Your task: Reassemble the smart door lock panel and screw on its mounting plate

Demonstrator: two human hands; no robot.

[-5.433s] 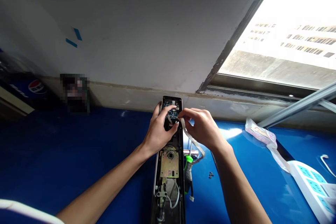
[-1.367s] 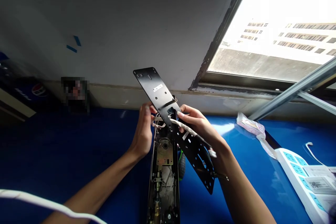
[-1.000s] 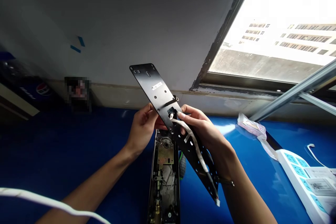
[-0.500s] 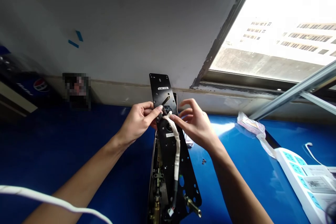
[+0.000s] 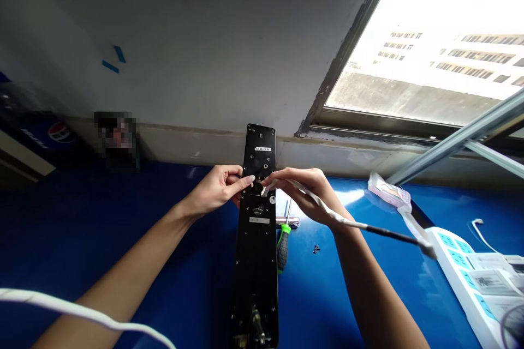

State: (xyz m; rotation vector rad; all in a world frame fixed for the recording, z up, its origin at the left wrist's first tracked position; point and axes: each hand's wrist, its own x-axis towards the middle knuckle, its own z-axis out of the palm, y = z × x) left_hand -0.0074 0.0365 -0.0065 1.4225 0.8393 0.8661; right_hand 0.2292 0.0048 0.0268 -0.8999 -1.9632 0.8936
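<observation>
A long black metal plate (image 5: 257,245) with holes and small white labels stands before me, lined up over the assembly beneath it. My left hand (image 5: 216,190) is closed on the plate's left edge, thumb on its face beside an opening. At that opening, my right hand (image 5: 305,188) pinches a white-wrapped cable (image 5: 321,204) near where it comes out of the plate. The cable runs over the back of the hand to the right, its dark end hanging free above the table. A metal spindle (image 5: 257,327) sticks out low on the plate.
A green-and-black screwdriver (image 5: 283,248) lies right of the plate, with small dark screws (image 5: 316,249) further right. A white power strip (image 5: 462,270) and plastic packaging (image 5: 388,192) lie at the right. A white cable (image 5: 82,310) crosses the lower left. The wall (image 5: 196,144) stands behind.
The plate, tilted across the assembly before, has swung into line with it. The cable, hanging down over the plate, now sweeps right over my right hand. The screwdriver has come into view.
</observation>
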